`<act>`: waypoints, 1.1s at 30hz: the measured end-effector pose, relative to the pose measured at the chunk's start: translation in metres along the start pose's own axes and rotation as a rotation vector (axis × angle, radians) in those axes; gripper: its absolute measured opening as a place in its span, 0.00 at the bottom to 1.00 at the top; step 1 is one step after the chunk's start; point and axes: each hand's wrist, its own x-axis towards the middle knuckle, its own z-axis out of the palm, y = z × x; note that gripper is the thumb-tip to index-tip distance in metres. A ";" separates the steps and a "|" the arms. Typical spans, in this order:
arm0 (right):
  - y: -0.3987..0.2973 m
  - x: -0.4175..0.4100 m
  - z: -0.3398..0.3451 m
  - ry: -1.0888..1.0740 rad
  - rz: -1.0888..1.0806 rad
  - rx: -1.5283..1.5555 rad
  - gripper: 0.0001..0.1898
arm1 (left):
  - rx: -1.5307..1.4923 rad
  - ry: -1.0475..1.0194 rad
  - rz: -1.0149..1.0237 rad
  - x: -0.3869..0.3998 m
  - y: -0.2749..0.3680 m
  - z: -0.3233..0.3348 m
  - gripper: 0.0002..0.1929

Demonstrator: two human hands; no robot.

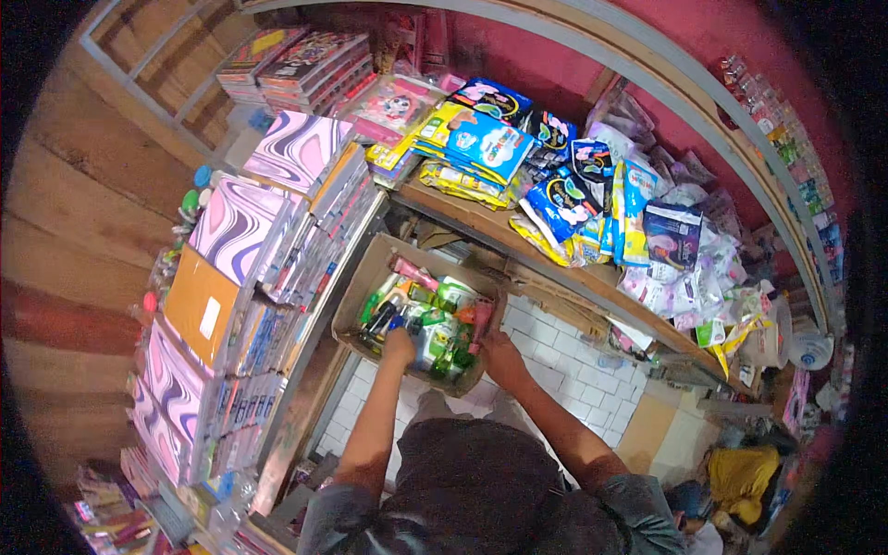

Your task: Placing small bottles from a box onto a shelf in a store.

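In front of my body is an open cardboard box (354, 298). Plastic bottles and packs lie jumbled inside, among them a pink bottle (416, 272) and several green bottles (444, 347). My left hand (399, 347) reaches over the near wall of the box, beside a blue-capped item (397, 322); its fingertips are blurred and hidden among the contents. At the right wall my right hand (501, 355) grips the box, close to an upright pink item (480, 320). Whether the box rests on something beneath is hidden.
Stacked books with marbled covers (236, 222) line the left counter (319, 312). A wooden shelf (576, 277) ahead bears pad and diaper packs (485, 146). White tiles (555, 354) cover the floor. A person in yellow clothing (742, 479) is at lower right.
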 end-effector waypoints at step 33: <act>-0.001 -0.004 -0.020 0.090 0.021 0.210 0.14 | -0.854 -0.061 0.457 -0.034 0.045 -0.089 0.28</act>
